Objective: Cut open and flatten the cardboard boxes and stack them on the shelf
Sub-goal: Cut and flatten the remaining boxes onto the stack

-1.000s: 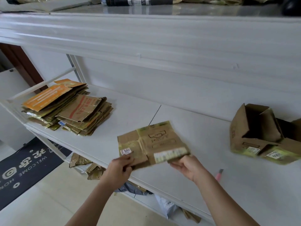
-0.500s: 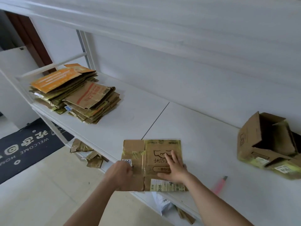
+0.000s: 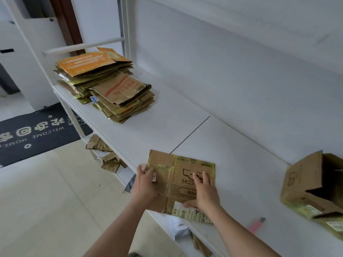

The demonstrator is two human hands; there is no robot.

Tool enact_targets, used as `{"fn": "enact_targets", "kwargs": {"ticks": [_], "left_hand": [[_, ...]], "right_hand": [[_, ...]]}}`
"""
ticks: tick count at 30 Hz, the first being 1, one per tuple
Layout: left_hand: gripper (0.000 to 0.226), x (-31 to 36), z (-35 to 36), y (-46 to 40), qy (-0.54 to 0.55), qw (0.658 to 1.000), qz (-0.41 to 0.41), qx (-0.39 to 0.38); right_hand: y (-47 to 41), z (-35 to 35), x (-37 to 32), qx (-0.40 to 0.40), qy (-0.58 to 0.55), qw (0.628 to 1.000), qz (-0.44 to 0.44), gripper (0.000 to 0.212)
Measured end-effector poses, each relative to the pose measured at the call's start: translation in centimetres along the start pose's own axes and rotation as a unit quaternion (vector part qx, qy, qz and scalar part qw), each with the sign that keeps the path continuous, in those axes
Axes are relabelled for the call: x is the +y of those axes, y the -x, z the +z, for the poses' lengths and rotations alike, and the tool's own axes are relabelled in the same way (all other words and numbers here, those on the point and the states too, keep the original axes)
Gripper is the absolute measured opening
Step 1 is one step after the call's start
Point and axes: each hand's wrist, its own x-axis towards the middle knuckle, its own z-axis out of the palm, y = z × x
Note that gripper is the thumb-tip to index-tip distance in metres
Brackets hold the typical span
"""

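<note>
The right hand (image 3: pixel 205 193) lies on the flattened cardboard box (image 3: pixel 182 180) at lower centre of the frame, its fingers (image 3: pixel 197 179) straight and spread flat on the printed face, the thumb reaching left along the box's near edge by a pale label. The left hand (image 3: pixel 144 184) is at the box's left edge, its fingers loosely bent over the edge beside a small white sticker; whether they pinch the cardboard or only rest on it cannot be told. The box lies flat on the white shelf (image 3: pixel 167 127), its near part jutting past the shelf's front edge.

Toward the upper left of the frame, well apart from the hands, two stacks of flattened boxes (image 3: pixel 105 84) sit side by side on the same shelf, an orange sheet on top of the farther one. At the right edge stands an open cardboard box (image 3: pixel 308 184) on its side, blurred. A pink cutter (image 3: pixel 257 224) lies on the shelf at lower right, between that box and the right forearm. Cardboard scraps (image 3: pixel 105 154) lie on the lower shelf at left of centre, and a dark doormat (image 3: pixel 37 130) lies on the floor at far left.
</note>
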Motion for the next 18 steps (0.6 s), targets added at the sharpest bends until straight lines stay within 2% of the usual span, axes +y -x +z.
{"fn": "enact_targets", "kwargs": {"ticks": [2,4,6,7,9,11,13,16,18], "left_hand": [[0.081,0.7,-0.2,0.2,0.085,0.996,-0.030,-0.005],[0.075,1.0,-0.8,-0.2,0.192,0.976,-0.104,0.003],[0.046,0.6,-1.9,-0.8,0.289,0.941,-0.174,0.018],[0.032,0.2,-2.5,-1.0,0.314,0.933,-0.178,0.009],[0.015,-0.7,-3.5,-1.3,0.376,0.913,-0.158,-0.012],[0.017,-0.8,-5.1,-1.3,0.468,0.874,-0.124,-0.039],[0.022,-0.4,-7.3,-1.6,0.509,0.855,-0.069,-0.068],[0.021,-0.4,-12.0,-3.0,0.522,0.849,0.003,-0.074],[0.020,-1.3,-15.4,-3.8,0.567,0.821,0.022,-0.062]], "right_hand": [[0.5,0.7,1.2,0.019,-0.041,0.999,-0.022,0.129],[1.2,1.4,2.4,0.035,-0.095,0.994,-0.050,0.121],[1.5,1.8,2.7,0.054,-0.180,0.980,-0.065,0.113],[1.7,1.7,2.3,0.063,-0.223,0.971,-0.064,0.109],[2.0,1.0,1.3,0.089,-0.282,0.954,-0.048,0.100],[2.3,0.3,-0.1,0.147,-0.300,0.942,-0.030,0.092],[2.4,-0.7,-2.0,0.233,-0.307,0.923,-0.017,0.091],[1.3,-3.6,-6.4,0.347,-0.398,0.849,0.008,0.083],[0.0,-6.3,-9.5,0.363,-0.476,0.801,0.026,0.079]]}}
